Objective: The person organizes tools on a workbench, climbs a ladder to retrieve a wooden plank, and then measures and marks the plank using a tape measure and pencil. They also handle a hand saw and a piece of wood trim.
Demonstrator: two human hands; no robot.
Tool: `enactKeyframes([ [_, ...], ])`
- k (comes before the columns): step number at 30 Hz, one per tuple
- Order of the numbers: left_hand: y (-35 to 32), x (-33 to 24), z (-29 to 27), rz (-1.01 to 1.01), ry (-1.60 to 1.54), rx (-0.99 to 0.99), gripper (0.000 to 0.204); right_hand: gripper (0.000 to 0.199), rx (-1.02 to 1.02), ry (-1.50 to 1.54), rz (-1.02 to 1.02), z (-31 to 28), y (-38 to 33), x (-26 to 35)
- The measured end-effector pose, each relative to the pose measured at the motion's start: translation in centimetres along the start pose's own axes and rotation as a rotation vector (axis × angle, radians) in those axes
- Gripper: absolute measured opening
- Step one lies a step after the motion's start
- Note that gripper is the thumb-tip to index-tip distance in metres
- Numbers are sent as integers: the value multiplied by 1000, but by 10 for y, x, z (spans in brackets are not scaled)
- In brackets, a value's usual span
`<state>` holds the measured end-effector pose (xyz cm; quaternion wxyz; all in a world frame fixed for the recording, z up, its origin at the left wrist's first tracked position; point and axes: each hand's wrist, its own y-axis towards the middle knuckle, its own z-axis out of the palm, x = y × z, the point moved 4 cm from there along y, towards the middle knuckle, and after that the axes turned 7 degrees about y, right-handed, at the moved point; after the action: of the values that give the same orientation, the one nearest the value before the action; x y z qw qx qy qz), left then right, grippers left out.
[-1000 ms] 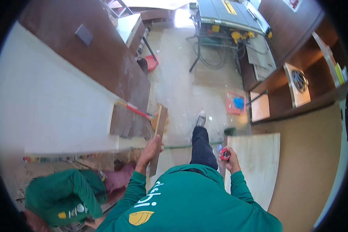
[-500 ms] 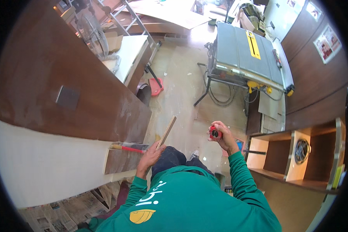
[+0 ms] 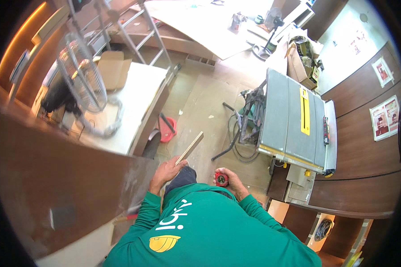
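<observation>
My left hand (image 3: 167, 172) is closed around the lower end of a narrow wooden strip (image 3: 190, 147), which slants up and to the right. In my right hand (image 3: 232, 181), held close in front of my body, is a red tape measure (image 3: 221, 179) with a dark round centre. No blade shows out of its case. The strip and the tape measure are apart from each other. My fingers partly cover the tape measure's left and upper sides.
A table saw (image 3: 289, 120) stands ahead right, cables hanging by its legs. A fan (image 3: 82, 75) rests on the white-topped bench (image 3: 140, 89) at left, near a ladder (image 3: 142, 38). On the floor sits a red dustpan (image 3: 168, 129). Open shelving (image 3: 298, 222) is at lower right.
My view has shifted forward toward the saw and bench. My right hand has come in toward my body with the tape measure. The left hand still holds the strip.
</observation>
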<state>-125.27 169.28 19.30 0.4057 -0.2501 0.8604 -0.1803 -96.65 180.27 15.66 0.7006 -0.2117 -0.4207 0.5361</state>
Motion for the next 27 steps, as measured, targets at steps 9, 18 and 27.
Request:
enactKeyframes([
  [9, 172, -95, -165, 210, 11, -126, 58, 33, 112, 106, -223, 114, 86, 195],
  [18, 329, -85, -149, 99, 61, 38, 56, 42, 168, -18, 37, 114, 247, 370],
  [27, 457, -180, -215, -24, 7, -10, 69, 39, 179, -105, -199, 153, 335, 594],
])
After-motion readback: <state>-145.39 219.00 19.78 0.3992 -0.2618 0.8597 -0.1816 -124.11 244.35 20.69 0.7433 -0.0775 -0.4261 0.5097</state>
